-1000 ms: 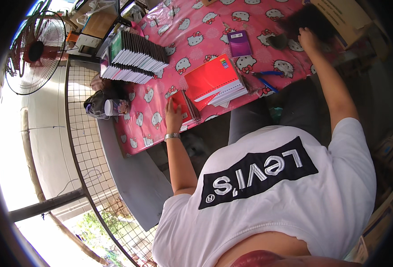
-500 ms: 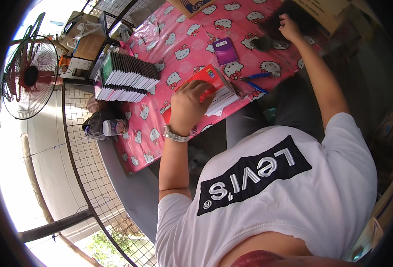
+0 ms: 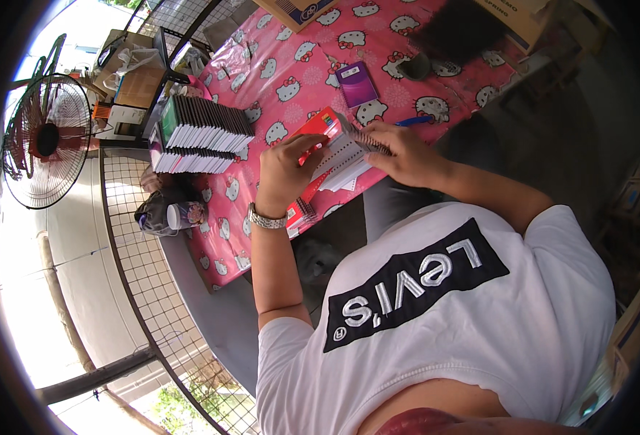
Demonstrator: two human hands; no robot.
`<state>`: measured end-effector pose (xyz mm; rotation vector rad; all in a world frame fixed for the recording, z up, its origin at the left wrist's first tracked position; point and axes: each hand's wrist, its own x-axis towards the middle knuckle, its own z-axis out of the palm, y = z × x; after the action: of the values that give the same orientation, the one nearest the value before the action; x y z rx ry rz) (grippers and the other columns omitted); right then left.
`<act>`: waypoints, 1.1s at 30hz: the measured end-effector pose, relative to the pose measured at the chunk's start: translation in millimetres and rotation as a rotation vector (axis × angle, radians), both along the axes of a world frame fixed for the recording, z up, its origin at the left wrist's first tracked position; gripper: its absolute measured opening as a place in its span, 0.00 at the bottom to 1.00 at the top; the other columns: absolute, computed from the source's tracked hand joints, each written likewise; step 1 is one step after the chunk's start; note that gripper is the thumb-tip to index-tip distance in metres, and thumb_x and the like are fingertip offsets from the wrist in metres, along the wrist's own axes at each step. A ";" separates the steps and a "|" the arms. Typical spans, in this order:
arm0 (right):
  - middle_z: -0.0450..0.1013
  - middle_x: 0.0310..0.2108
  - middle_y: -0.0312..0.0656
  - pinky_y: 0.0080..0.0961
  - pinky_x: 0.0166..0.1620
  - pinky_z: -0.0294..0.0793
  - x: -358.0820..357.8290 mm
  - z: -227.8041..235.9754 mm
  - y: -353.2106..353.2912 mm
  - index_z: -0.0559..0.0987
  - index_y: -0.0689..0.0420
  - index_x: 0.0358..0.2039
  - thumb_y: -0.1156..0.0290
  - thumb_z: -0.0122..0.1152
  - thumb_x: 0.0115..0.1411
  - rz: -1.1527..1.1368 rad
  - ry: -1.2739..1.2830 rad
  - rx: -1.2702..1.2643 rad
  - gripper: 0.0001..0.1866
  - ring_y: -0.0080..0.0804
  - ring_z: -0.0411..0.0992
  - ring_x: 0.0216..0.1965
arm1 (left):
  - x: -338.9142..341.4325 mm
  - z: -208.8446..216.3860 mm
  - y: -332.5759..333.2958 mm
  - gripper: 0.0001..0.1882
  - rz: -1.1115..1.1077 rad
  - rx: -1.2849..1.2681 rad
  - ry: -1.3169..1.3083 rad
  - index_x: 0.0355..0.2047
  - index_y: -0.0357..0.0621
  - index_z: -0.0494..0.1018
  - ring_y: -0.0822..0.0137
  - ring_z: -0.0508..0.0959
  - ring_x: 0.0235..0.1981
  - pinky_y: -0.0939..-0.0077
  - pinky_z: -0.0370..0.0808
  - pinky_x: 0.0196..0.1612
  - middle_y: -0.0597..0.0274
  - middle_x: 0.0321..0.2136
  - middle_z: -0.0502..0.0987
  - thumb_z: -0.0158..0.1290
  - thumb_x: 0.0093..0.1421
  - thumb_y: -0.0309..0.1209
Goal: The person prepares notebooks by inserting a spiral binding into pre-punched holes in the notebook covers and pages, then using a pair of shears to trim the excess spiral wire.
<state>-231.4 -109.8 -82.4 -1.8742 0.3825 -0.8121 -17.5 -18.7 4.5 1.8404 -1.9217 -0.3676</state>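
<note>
My left hand point(image 3: 291, 168) is closed on a stack of punched notebook sheets point(image 3: 343, 154) with a red cover point(image 3: 325, 122). A row of small holes runs along the edge of the sheets facing my right hand. Pinched in my right hand point(image 3: 409, 157) is a dark spiral binding wire point(image 3: 373, 142), held along that punched edge; whether it passes through the holes I cannot tell. Just beyond my right hand, blue-handled pliers point(image 3: 414, 120) are partly hidden. A purple notebook point(image 3: 357, 85) lies farther back. More red notebooks point(image 3: 302, 214) show beside my left wrist.
A pink patterned cloth point(image 3: 288, 88) covers the table. A dark bristly pile point(image 3: 459, 30) and a dark round object point(image 3: 415, 67) lie at the far right. Stacked spiral notebooks point(image 3: 202, 129), a lidded jar point(image 3: 184, 215) and a fan point(image 3: 47, 141) stand left. Cardboard boxes point(image 3: 294, 10) border the back.
My right hand has come back from the dark pile to the sheets, now with a spiral binding wire in it. My left hand has shifted slightly left and tilted the sheets up.
</note>
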 end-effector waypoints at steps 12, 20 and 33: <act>0.77 0.36 0.42 0.19 0.25 0.64 15.8 24.0 -6.9 0.69 0.54 0.58 0.69 0.52 0.61 0.247 -0.268 1.287 0.24 0.19 0.62 0.17 | -8.6 -7.6 6.3 0.12 -0.034 -0.257 -0.189 0.42 0.47 0.77 0.56 0.82 0.32 0.64 0.78 0.32 0.57 0.40 0.80 0.58 0.57 0.28; 0.78 0.31 0.47 0.28 0.37 0.75 13.6 49.5 -45.1 0.77 0.57 0.49 0.66 0.50 0.70 0.021 0.063 -0.201 0.13 0.37 0.77 0.30 | -7.0 27.5 0.9 0.12 0.019 -0.132 -0.322 0.44 0.44 0.73 0.49 0.77 0.35 0.57 0.74 0.38 0.54 0.35 0.79 0.51 0.59 0.24; 0.70 0.37 0.36 0.27 0.40 0.73 17.9 48.7 -64.9 0.82 0.52 0.45 0.82 0.62 0.56 -0.070 -0.141 -0.616 0.17 0.28 0.74 0.37 | -21.1 8.2 -9.3 0.06 0.045 -0.306 -0.275 0.36 0.43 0.74 0.53 0.75 0.36 0.61 0.65 0.45 0.57 0.32 0.78 0.53 0.59 0.28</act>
<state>-213.5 -174.7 -33.8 -2.3548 0.1101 -1.1995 -38.6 -28.0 12.8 1.7959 -1.9760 0.1971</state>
